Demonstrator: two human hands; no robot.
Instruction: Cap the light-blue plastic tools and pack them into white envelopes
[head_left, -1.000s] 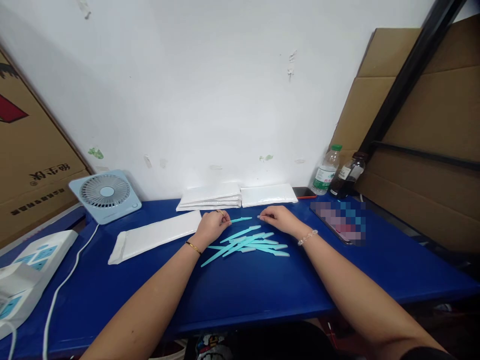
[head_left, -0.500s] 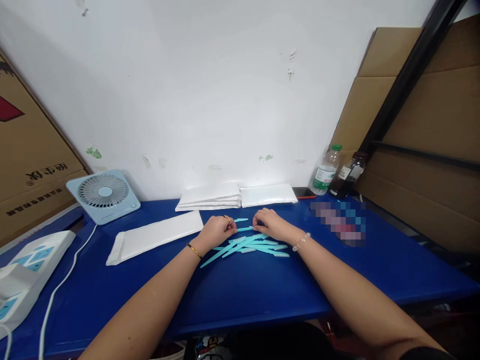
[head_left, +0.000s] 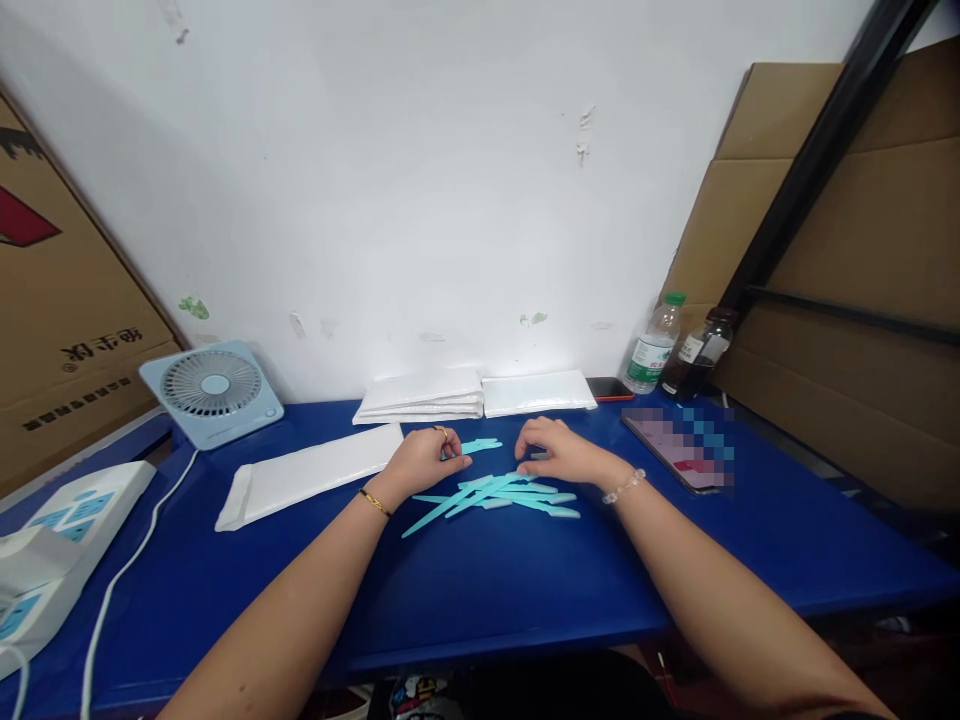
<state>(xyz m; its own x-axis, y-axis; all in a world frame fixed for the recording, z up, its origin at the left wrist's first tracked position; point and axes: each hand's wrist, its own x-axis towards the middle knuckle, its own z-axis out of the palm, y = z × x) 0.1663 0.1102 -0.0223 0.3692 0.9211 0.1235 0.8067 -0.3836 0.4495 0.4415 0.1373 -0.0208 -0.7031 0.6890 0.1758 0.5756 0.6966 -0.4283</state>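
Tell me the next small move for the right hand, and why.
Probably close the right hand on one piece from the turquoise pile: its fingertips are at the pile's far edge, while the left hand is beside the separate turquoise pieces. Whether the right touches is unclear.

Worn on head, looking from above near edge of glossy blue flat tabletop [head_left: 510, 590], forward and down across it to scuffed white wall [head_left: 420, 180] behind; close, taking in brown cardboard [head_left: 82, 260] either side.
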